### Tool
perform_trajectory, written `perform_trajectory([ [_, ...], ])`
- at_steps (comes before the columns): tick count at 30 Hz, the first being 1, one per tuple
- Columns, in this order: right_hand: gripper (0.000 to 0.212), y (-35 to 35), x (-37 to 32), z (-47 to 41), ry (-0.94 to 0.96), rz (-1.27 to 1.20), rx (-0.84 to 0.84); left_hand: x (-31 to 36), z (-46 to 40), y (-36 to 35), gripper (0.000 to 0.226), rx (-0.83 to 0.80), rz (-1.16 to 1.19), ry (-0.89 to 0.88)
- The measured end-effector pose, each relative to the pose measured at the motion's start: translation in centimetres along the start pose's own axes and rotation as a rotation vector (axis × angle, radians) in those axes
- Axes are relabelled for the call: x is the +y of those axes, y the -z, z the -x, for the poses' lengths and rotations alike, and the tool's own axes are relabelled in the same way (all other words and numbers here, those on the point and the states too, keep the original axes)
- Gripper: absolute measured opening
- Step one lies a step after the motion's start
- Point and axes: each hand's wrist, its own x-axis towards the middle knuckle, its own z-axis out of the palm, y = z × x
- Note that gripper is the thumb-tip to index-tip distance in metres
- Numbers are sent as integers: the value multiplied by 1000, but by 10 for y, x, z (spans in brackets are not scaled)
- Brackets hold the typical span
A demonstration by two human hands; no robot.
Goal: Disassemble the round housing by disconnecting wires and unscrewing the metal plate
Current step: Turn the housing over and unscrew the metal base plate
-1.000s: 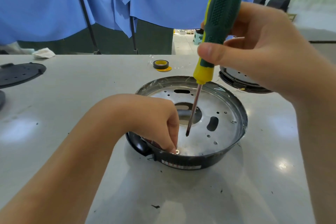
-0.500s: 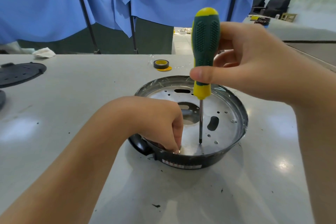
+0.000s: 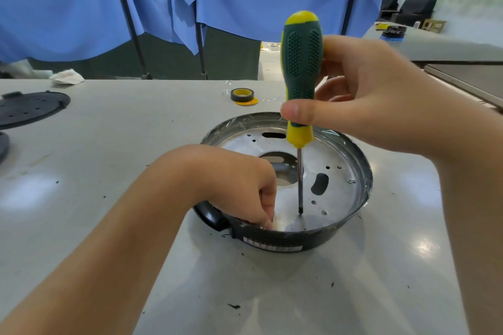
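One white label (image 3: 272, 247) on the round housing (image 3: 353, 155), mid-bench (image 3: 109, 144), is too blurred to read. Right hand (image 3: 362, 106) grip wraps the upright screwdriver (image 3: 300, 73), tip on the metal plate (image 3: 337, 193) at 6 o'clock. Left hand (image 3: 236, 182) fingertips pinch something unseen at 7 o'clock

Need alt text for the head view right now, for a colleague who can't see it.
The right hand holds a green and yellow screwdriver upright, tip down on the metal plate inside the round black housing. The left hand reaches inside the near rim.
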Motion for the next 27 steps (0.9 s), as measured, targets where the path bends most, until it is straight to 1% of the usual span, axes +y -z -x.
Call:
perform_trajectory([
  [8,41,0,1,0,2,-6,-4,0,3,0,13,23,-20,14],
  [15,39,-1,1,-1,7,-2,-8,-3,9,6,10,11,49,-7],
  [20,42,0,1,-1,11,6,-11,-1,11,6,10,17,48,-10],
  [27,42,1,0,0,14,2,-6,3,11,6,7,102,80,-31],
])
